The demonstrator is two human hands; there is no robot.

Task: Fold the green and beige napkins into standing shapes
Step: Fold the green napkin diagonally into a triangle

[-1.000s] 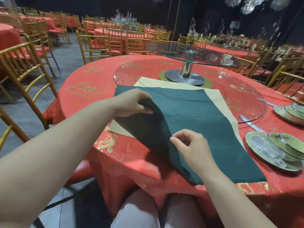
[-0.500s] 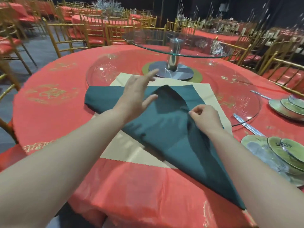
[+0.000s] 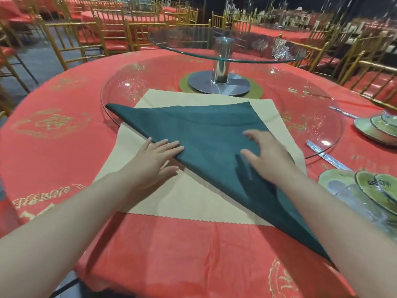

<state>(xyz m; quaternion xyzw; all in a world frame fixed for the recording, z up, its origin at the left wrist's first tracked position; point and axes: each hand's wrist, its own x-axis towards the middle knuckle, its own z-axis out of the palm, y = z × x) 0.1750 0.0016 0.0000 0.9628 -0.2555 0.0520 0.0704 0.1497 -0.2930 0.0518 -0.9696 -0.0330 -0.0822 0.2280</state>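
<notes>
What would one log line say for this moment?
green napkin: folded triangle on beige napkin | left hand: flat on fold edge | right hand: open on it, blurred | standing shape: not yet

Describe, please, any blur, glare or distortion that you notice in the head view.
Head view: the right hand is blurred, fingers smeared, while the left hand touching the green napkin is fairly sharp; the glass turntable carries pale glints; at this view's edges the chairs lean from wide-angle distortion, and the far background is dim.
</notes>
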